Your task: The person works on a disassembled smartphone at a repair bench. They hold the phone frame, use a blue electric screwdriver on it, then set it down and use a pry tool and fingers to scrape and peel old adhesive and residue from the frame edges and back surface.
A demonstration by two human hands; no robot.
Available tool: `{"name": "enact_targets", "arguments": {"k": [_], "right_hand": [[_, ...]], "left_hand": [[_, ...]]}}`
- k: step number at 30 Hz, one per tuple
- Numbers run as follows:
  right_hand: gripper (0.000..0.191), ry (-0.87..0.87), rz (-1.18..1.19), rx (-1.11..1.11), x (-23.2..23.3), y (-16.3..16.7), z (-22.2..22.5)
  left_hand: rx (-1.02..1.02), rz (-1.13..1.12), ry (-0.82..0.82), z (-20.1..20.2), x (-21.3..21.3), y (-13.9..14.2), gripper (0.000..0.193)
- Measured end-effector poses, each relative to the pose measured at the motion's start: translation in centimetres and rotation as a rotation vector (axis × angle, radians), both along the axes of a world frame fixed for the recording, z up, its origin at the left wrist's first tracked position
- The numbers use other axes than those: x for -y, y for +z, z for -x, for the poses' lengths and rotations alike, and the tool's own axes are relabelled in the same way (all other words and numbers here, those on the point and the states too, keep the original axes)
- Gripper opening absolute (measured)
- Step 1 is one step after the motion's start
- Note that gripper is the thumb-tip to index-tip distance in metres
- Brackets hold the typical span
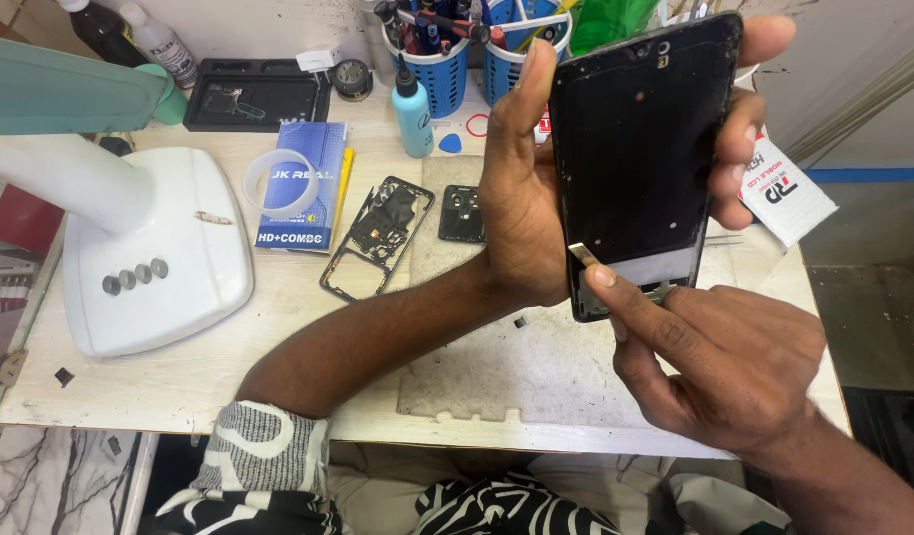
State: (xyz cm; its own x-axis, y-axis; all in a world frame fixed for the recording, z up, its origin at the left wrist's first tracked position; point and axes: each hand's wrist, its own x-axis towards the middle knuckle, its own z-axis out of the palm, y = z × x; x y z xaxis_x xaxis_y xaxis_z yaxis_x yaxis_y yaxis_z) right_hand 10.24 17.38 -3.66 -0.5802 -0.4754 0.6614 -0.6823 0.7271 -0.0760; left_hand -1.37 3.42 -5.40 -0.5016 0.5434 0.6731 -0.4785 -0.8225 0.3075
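Observation:
My left hand (521, 198) grips a black phone frame (635, 149) upright above the table, thumb along its left edge and fingers wrapped round its right edge. My right hand (734, 362) is at the frame's lower end, its index finger and thumb pinching a small flat metal strip (583, 254) against the bottom left corner. The frame's inner side faces me, dark with a paler band near the bottom.
On the worn table (179, 386) lie a black phone mid-frame (377, 236), a small black part (462, 213), a blue box (303, 188) with a tape ring, a blue bottle (412, 111), blue tool baskets (432, 59), a white lamp base (160, 258) and a white packet (784, 193).

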Motion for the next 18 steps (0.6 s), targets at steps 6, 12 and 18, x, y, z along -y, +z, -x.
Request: {"name": "enact_targets", "arguments": {"k": [6, 12, 18], "right_hand": [[0.054, 0.000, 0.000, -0.008, -0.16, -0.34, 0.11], [0.053, 0.009, 0.006, -0.005, -0.27, -0.40, 0.16], [0.054, 0.012, 0.004, -0.002, -0.25, -0.32, 0.23]], "left_hand": [[-0.021, 0.013, 0.021, 0.14, -0.24, -0.21, 0.101], [-0.016, 0.013, 0.008, 0.22, -0.29, -0.23, 0.098], [-0.003, 0.017, -0.005, 0.30, -0.05, -0.22, 0.101]]}}
